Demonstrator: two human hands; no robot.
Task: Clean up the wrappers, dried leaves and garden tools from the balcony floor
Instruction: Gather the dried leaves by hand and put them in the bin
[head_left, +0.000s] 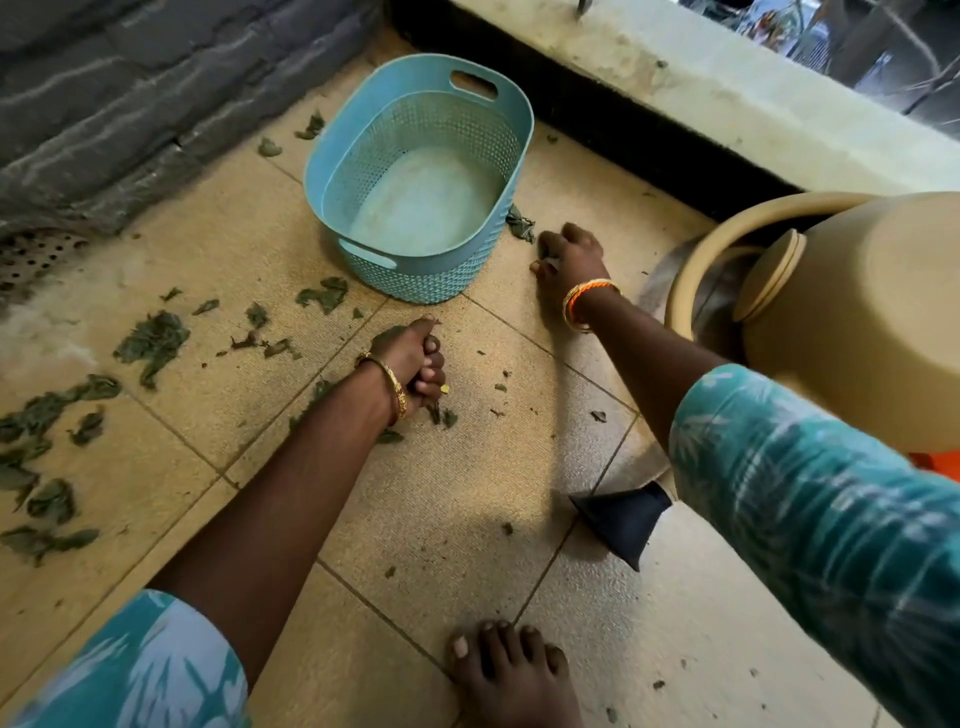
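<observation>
A home balcony: tiled floor (457, 467), low concrete parapet (727, 88) open to outdoors, laundry-style plastic basket (488, 130).

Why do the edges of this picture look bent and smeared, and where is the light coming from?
Head view: the wide-angle lens bows the ledge and the floor tiles near the frame's edges; the patterned sleeves at the bottom corners look smeared, while the blue basket stays sharp. Soft daylight seems to enter from the open upper right; the arms cast faint shadows on the tiles, with no harsh glare.
</observation>
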